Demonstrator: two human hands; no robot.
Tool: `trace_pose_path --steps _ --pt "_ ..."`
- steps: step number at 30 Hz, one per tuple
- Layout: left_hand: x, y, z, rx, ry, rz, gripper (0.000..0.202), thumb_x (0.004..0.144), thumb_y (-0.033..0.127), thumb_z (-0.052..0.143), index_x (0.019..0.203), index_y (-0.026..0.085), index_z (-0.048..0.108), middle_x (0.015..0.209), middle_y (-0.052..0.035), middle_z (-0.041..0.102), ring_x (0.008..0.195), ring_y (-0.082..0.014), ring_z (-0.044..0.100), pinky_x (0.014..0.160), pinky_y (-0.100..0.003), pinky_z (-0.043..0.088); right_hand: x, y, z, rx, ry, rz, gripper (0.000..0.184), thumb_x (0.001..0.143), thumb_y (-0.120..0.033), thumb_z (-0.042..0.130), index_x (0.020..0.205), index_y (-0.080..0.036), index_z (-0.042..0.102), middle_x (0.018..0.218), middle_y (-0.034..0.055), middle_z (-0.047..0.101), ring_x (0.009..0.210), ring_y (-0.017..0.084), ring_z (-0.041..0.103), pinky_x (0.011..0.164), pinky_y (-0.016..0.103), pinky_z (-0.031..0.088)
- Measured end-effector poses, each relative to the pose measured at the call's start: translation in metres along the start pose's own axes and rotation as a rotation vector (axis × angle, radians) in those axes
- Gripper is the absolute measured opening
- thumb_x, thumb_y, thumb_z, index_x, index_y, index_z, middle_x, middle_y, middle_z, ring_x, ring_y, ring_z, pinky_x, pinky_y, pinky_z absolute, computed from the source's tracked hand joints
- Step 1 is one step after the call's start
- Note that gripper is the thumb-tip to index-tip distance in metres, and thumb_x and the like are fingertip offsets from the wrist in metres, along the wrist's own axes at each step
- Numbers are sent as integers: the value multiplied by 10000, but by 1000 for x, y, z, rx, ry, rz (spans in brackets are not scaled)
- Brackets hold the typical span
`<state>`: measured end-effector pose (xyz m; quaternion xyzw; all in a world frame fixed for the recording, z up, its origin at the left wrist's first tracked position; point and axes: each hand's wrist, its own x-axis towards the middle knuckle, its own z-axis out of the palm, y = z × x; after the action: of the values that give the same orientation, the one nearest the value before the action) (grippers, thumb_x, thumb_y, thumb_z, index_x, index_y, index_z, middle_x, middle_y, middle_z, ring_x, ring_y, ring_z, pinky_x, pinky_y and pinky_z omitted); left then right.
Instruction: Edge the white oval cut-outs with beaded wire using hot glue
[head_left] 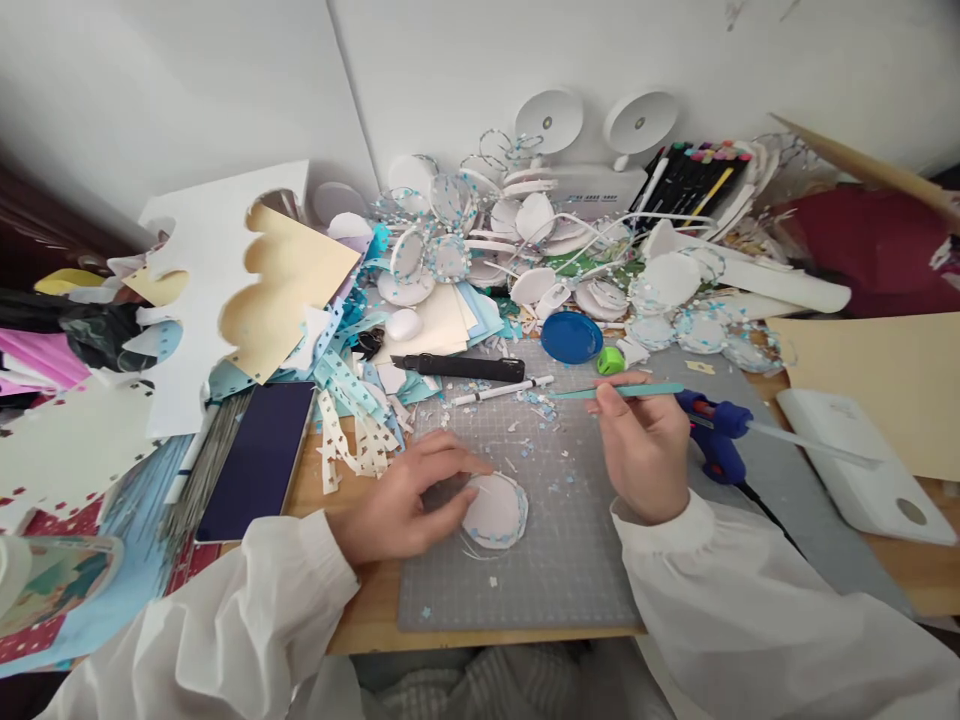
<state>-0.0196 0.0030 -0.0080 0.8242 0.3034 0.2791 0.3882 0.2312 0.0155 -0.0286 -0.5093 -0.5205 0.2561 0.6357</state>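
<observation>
My left hand (405, 495) rests on the grey cutting mat (525, 590), fingers pressed onto the left edge of a round white paper disc (496, 512) with a pale blue rim. My right hand (643, 440) hovers to the right of the disc, fingers closed round a thin teal stick tool (615, 391) that points left. Small blue and white paper scraps lie scattered on the mat between both hands.
A black craft knife (457, 366), a white pen (502, 391), a blue lid (571, 337) and a blue glue gun (716, 425) lie behind my hands. A heap of white paper discs (525, 230) fills the back. Cut card sheets (247, 280) and a dark tablet (259, 455) lie left.
</observation>
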Motion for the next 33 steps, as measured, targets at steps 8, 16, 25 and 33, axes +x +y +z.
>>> trace_pose_path --steps 8,16,25,33 --pt "1 -1 4 187 -123 0 262 854 244 620 1108 196 581 1134 -97 571 1067 -220 522 923 -368 445 -8 -12 1 183 -135 134 104 877 -339 622 882 -243 581 800 13 526 647 150 511 570 298 433" --pt "-4 -4 6 118 -88 85 153 894 58 507 988 176 529 1215 -97 573 1148 -167 537 958 -295 460 -14 -20 1 233 -298 110 107 902 -355 591 882 -251 578 797 27 515 680 165 491 567 310 402" --pt "-5 -7 7 84 -43 218 337 875 -10 484 1159 147 572 1186 -129 601 1117 -164 583 931 -263 503 -14 -27 0 220 -548 -1 48 929 -228 535 899 -219 571 787 20 507 715 157 503 610 309 399" --pt "-5 -6 8 120 -15 238 311 867 -5 496 1126 138 592 1160 -142 621 1088 -166 604 917 -267 519 -14 -25 0 99 -660 -75 55 926 -182 516 914 -218 556 787 11 521 710 152 491 612 309 389"
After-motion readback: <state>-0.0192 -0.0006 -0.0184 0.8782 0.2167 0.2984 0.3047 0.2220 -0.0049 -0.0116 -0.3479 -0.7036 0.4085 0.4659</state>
